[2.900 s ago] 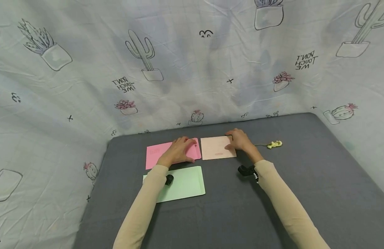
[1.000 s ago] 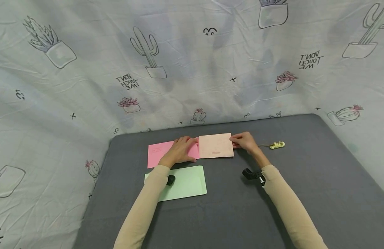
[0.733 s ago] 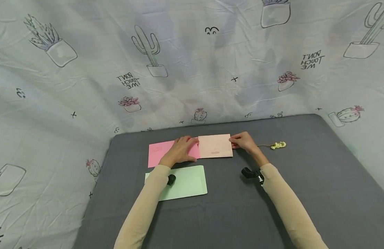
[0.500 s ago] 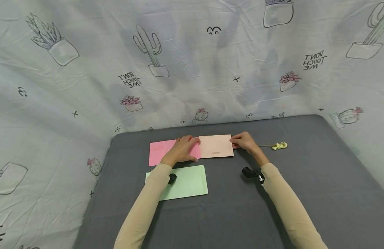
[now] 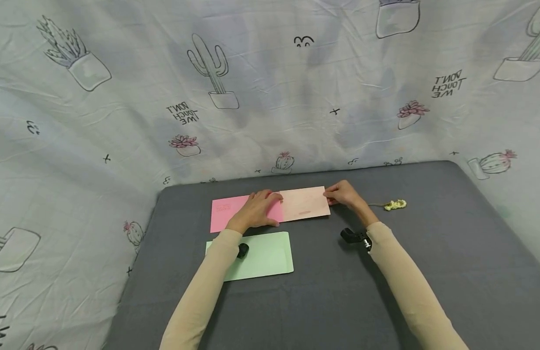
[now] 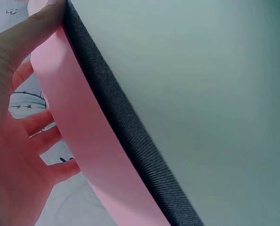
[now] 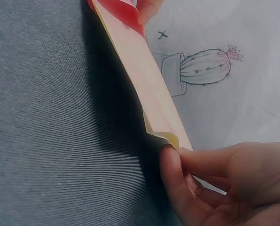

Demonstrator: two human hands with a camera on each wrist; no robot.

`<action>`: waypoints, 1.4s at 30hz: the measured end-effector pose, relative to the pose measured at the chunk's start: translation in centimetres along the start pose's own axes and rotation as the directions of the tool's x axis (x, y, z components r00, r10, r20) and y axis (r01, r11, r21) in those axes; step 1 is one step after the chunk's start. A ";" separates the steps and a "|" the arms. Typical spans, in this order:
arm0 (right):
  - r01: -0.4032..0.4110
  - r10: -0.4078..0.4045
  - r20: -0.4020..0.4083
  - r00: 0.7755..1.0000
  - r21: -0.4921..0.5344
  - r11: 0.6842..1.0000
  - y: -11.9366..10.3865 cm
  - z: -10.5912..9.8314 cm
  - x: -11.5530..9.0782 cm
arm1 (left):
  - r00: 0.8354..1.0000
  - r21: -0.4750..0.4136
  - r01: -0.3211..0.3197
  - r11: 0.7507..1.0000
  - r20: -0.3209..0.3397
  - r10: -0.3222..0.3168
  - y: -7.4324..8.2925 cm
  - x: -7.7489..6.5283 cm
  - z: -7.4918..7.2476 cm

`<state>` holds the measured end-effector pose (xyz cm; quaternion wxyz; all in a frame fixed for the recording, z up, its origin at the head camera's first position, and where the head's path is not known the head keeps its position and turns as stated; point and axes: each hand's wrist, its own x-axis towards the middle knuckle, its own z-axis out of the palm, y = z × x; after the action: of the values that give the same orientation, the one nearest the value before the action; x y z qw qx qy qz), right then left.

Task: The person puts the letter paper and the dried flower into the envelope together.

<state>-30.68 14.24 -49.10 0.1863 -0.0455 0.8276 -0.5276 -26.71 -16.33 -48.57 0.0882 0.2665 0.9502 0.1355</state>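
Note:
A pink envelope (image 5: 223,214) lies flat near the back of the table. My left hand (image 5: 255,210) grips it near its right end, thumb on the near edge and fingers at the far edge, as the left wrist view shows. A peach card (image 5: 302,201) meets that right end, and in the right wrist view the pink paper (image 7: 123,12) overlaps the card's far end. How deep the card sits inside is hidden. My right hand (image 5: 343,193) pinches the card's right edge between thumb and fingers, and the layers at that corner part slightly, raised off the table.
A green envelope (image 5: 267,257) lies in front of the pink one, partly under my left forearm. Right of my right hand is a yellow flower (image 5: 395,204) on a thin stem. A cactus-print curtain (image 5: 270,97) hangs behind the grey table (image 5: 339,301).
My right hand has gone from resting on the card to pinching its right edge. The card has moved left against the pink envelope, and its right end has lifted slightly. My left hand keeps its place.

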 end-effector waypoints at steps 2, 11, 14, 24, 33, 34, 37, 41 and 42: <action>0.001 -0.001 0.006 1.000 -0.007 1.000 0.0 -0.1 0.0 | 1.000 -0.005 -0.006 1.000 0.001 0.006 0.1 0.0 0.0; 0.002 -0.001 0.016 1.000 -0.033 0.999 -0.5 -0.2 0.0 | 1.000 -0.016 -0.006 1.000 0.000 0.006 0.0 -0.2 0.0; 0.000 0.000 0.009 1.000 -0.040 0.999 -0.6 0.0 0.1 | 1.000 -0.021 -0.007 1.000 0.001 0.007 -0.1 -0.2 0.0; -0.013 0.013 -0.025 1.000 -0.018 1.000 -0.8 0.7 0.1 | 1.000 -0.035 -0.016 0.999 0.003 0.016 -0.3 -0.6 -0.1; -0.016 0.016 0.001 1.000 -0.040 0.999 -0.6 0.5 0.2 | 0.999 -0.052 -0.035 0.998 0.003 0.035 0.1 -0.8 -0.2; -0.012 0.012 -0.003 1.000 -0.044 0.999 -0.6 0.6 0.2 | 0.999 -0.050 -0.035 0.998 0.001 0.035 0.0 -0.8 -0.2; 0.004 -0.005 -0.025 1.000 -0.053 0.999 -0.7 0.9 0.3 | 0.999 -0.050 -0.032 0.998 0.002 0.033 -0.1 -0.7 0.0; 0.013 -0.016 -0.065 0.998 -0.059 0.998 -0.9 1.5 0.1 | 0.999 -0.058 -0.037 0.998 -0.002 0.037 -0.3 -0.7 0.1; 0.014 -0.019 -0.076 0.997 -0.057 0.998 -0.9 1.7 0.1 | 0.999 -0.057 -0.038 0.998 -0.004 0.038 -0.4 -0.7 0.1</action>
<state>-30.24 12.37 -48.93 0.1486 -0.0373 0.8483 -0.5068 -26.33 -16.98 -48.69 0.0920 0.2819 0.9408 0.1644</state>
